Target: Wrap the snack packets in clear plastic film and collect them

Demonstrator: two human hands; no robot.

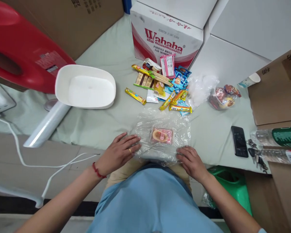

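Observation:
A clear plastic bag (pixel 181 129) lies on the pale green cloth just in front of me, with one pink snack packet (pixel 161 135) inside it. My left hand (pixel 118 152) rests on the bag's left edge, fingers stretched and slightly spread. Over on the other side, my right hand (pixel 190 160) has its fingers curled onto the bag's lower right corner. Behind the bag sits a heap of wrapped snacks (pixel 163 84) in yellow, blue and pink wrappers.
A white tray (pixel 63 84) stands at the left beside a red object (pixel 19 55) and a foil roll (pixel 47 124). A Wahaha box (pixel 163 40) is behind. A second snack bag (pixel 221 97), phone (pixel 239 141), keys (pixel 255 153), bottles (pixel 278 137) and cardboard lie right.

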